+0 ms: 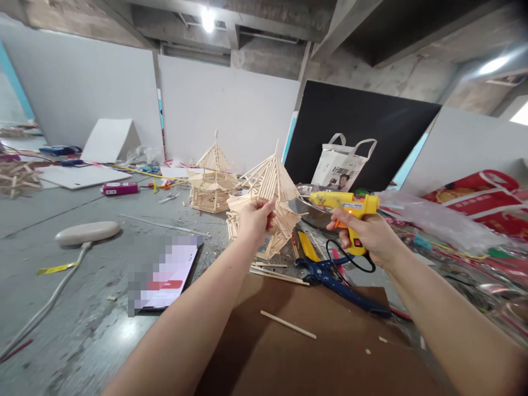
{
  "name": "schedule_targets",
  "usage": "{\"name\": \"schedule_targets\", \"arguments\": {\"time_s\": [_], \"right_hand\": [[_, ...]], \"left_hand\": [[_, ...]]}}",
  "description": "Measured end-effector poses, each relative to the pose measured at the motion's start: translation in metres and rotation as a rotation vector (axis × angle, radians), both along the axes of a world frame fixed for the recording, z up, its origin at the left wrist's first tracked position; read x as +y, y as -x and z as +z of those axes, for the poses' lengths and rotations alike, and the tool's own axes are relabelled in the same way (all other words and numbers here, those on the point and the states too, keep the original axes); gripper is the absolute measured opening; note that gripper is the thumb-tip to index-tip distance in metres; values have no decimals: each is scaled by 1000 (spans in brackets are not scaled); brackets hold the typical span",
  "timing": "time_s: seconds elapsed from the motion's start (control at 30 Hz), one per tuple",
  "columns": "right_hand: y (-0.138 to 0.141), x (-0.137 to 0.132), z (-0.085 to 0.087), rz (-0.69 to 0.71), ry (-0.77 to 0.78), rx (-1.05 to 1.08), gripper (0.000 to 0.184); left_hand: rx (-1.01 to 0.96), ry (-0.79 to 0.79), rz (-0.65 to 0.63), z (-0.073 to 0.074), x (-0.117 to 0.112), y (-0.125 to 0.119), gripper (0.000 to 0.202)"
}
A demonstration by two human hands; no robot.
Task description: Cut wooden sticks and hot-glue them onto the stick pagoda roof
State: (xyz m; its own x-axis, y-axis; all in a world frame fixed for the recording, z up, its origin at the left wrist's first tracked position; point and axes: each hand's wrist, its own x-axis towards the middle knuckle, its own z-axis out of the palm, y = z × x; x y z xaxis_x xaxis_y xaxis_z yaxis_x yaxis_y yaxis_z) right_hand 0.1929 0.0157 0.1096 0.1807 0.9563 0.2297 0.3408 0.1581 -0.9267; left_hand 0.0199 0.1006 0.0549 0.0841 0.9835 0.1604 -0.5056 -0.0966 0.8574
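My right hand (365, 234) is wrapped round the handle of a yellow hot glue gun (358, 206), fingers near its orange trigger. The nozzle points left toward a wooden-stick pavilion model (280, 179) with a pointed roof. In front of that model my left hand (256, 217) is closed in a pinch; whatever lies between its fingertips is hidden. A second stick pavilion (214, 179) stands upright behind and to the left. Thin wooden sticks (280, 275) lie below the model, and one loose stick (289, 324) rests on the brown board (322, 363).
Blue-handled cutters (346, 289) lie at the board's far edge. A phone (171, 275) lies left of my left forearm, near a white oval device (88, 233) with a cable. Behind the glue gun are a metal bowl (315, 215) and a white bag (340, 165). Plastic wrap (449, 220) clutters the right.
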Motion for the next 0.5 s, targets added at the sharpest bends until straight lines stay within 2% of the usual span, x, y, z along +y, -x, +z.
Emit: {"name": "schedule_targets", "arguments": {"time_s": [0.17, 0.37, 0.43, 0.5], "right_hand": [[-5, -2, -5, -40, -2, 18, 28], [-21, -5, -9, -7, 33, 11, 31], [-29, -8, -11, -27, 54, 18, 31], [-37, -11, -15, -64, 68, 46, 31]], "left_hand": [[83, -40, 65, 2, -1, 0, 22], [151, -51, 91, 3, -2, 1, 23], [201, -49, 72, 3, -2, 4, 26], [304, -44, -26, 5, -3, 9, 29]]}}
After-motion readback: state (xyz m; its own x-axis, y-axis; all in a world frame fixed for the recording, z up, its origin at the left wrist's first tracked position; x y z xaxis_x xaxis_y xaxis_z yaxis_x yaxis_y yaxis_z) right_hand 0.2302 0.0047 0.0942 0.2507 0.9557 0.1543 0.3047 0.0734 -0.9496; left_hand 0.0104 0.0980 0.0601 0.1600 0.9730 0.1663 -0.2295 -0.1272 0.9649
